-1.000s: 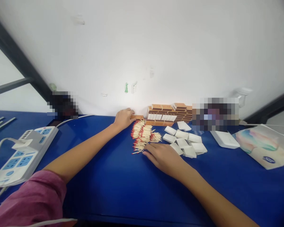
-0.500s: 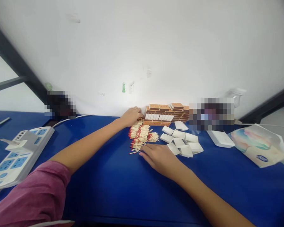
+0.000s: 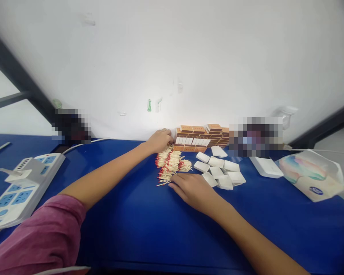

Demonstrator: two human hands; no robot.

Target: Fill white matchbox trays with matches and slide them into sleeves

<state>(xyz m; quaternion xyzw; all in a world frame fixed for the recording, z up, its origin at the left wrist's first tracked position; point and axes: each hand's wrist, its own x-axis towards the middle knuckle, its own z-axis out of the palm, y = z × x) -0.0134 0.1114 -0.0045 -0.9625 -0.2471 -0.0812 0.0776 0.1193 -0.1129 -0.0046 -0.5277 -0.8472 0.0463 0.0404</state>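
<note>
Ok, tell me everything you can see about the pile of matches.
The pile of matches is a loose heap of pale, wooden-looking sticks with red heads, lying in overlapping bunches on the blue table. Most visible heads face left; a smaller bunch sticks out on the right. It stretches between the left hand, at its far end, and the right hand, at its near end. Whether either touches it is hard to tell.

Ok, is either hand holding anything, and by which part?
Cannot tell: the left hand covers any hold beside the stacked orange-brown cardboard matchboxes; the right hand, at the red-tipped wooden matches, shows no clear grip.
</note>
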